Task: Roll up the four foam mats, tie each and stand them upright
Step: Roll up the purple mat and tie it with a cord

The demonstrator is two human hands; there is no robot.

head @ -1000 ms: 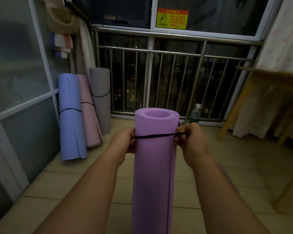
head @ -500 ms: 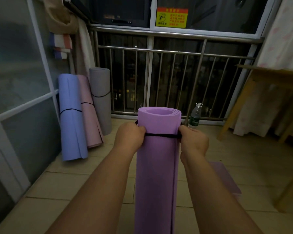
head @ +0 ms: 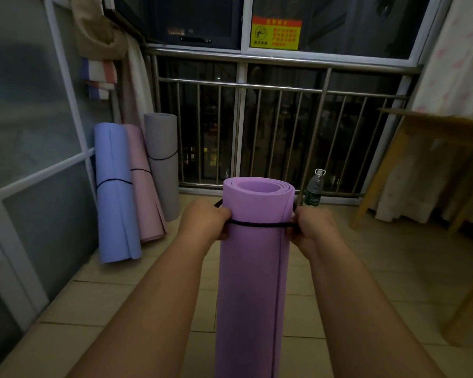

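The purple mat [head: 253, 282] is cut off at its foot by the lower edge, so where it meets the floor is unseen. The black cord [head: 257, 223] passes behind the roll, and its ends vanish inside the left hand [head: 202, 221] and right hand [head: 313, 227], whose fingertips are hidden. Print on the yellow sign [head: 275, 33] and the bottle [head: 314, 190] is too small to read. The blue mat [head: 115, 192] hides the left side of the pink mat [head: 145, 192].

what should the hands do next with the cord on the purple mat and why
Probably pull the black cord snug and knot its ends. It lies across the purple mat near its top, the left hand and right hand pinching it at either side, and no knot shows.
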